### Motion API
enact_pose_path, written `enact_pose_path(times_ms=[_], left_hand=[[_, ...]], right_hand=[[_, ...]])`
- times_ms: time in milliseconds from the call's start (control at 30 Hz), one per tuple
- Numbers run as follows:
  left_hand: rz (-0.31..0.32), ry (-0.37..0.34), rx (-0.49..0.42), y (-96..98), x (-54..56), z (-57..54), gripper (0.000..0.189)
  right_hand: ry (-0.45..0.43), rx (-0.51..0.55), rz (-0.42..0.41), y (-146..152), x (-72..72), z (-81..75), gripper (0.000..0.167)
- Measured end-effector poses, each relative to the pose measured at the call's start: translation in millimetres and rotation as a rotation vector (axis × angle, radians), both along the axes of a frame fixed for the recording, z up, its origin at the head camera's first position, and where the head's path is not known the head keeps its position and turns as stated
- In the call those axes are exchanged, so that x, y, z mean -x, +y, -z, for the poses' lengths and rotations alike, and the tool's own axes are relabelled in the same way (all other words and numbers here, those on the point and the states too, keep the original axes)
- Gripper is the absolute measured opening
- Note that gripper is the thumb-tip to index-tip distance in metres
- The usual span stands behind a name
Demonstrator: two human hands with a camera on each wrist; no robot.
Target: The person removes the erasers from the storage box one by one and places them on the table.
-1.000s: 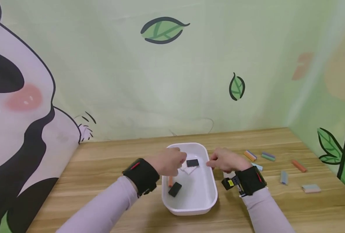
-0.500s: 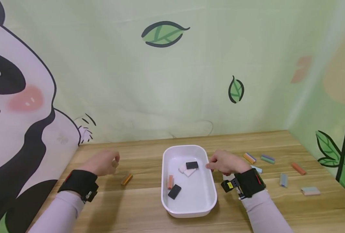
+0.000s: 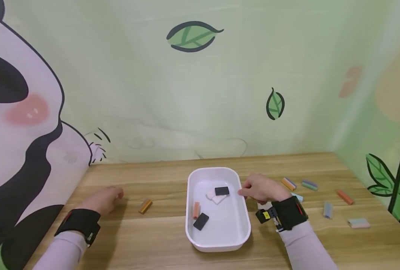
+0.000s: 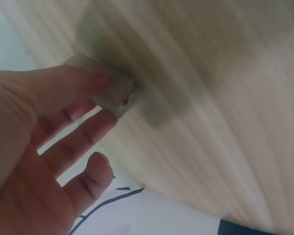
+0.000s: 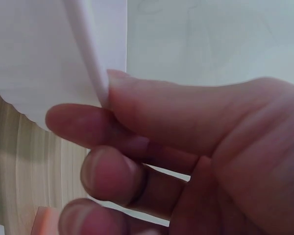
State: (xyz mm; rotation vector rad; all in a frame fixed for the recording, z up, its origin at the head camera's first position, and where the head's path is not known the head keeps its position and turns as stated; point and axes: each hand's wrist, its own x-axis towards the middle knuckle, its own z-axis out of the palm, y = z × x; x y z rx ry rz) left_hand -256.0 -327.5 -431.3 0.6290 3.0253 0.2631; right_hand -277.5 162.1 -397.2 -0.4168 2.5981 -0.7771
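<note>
A white tray (image 3: 245,225) sits mid-table and holds two black blocks (image 3: 221,191), white blocks (image 3: 215,197) and an orange one (image 3: 196,210). My right hand (image 3: 244,192) pinches the tray's right rim (image 5: 88,58) between thumb and forefinger (image 5: 78,125). My left hand (image 3: 116,195) is low over the table, far left of the tray. In the left wrist view it (image 4: 108,98) pinches a small pale block (image 4: 118,93) against the wood, the other fingers nearly straight. An orange-yellow block (image 3: 145,206) lies between that hand and the tray.
Several coloured blocks lie right of the tray: a striped one (image 3: 289,183), a green-purple one (image 3: 309,185), an orange one (image 3: 345,196), a grey-blue one (image 3: 327,210) and a pale one (image 3: 358,223). Painted walls close the table at the back, left and right.
My left hand left the tray and swept left across the table, then drew back and down. The orange-yellow block now lies on the wood. The right hand kept its hold on the rim.
</note>
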Motion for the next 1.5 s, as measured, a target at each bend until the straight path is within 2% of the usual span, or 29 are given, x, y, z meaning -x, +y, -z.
enact_pose_path(times_ms=[200,400,600,833,900,1000,1067,1200,1333,1500], left_hand=[[-0.015,0.036,0.029,0.3,-2.0,0.6,0.015],[-0.018,0.063,0.07,-0.6,-3.0,-0.3,0.021],[-0.021,0.064,0.059,-2.8,-3.2,4.1,0.026],[-0.018,0.008,-0.008,-6.3,0.2,7.7,0.032],[-0.026,-0.03,-0.03,-6.4,0.1,4.6,0.032],[-0.045,-0.044,-0.046,-3.2,-1.1,-5.0,0.032],[-0.071,-0.058,-0.051,4.0,-1.8,-15.1,0.031],[-0.102,-0.038,-0.034,27.2,0.2,-34.0,0.038],[-0.092,-0.016,-0.004,61.1,6.0,-49.1,0.047],[-0.039,0.028,0.016,117.2,15.2,-63.9,0.043]], right_hand=[[0.003,0.026,0.013,-1,-1.6,2.3,0.023],[0.007,0.044,-0.013,-4,-0.8,1.6,0.025],[-0.018,0.039,0.01,-5,-3.2,0.6,0.029],[-0.023,0.046,0.012,-3,-3.0,0.5,0.028],[-0.025,0.045,0.017,-3,-2.9,0.2,0.028],[-0.022,0.038,0.014,-4,-2.7,-0.4,0.027],[-0.019,0.035,0.009,-4,-2.7,-1.0,0.027],[-0.021,0.033,0.011,-3,-3.1,-2.0,0.028],[-0.021,0.027,0.009,-2,-4.2,-2.2,0.028],[-0.019,0.023,0.018,-4,-3.8,-1.4,0.029]])
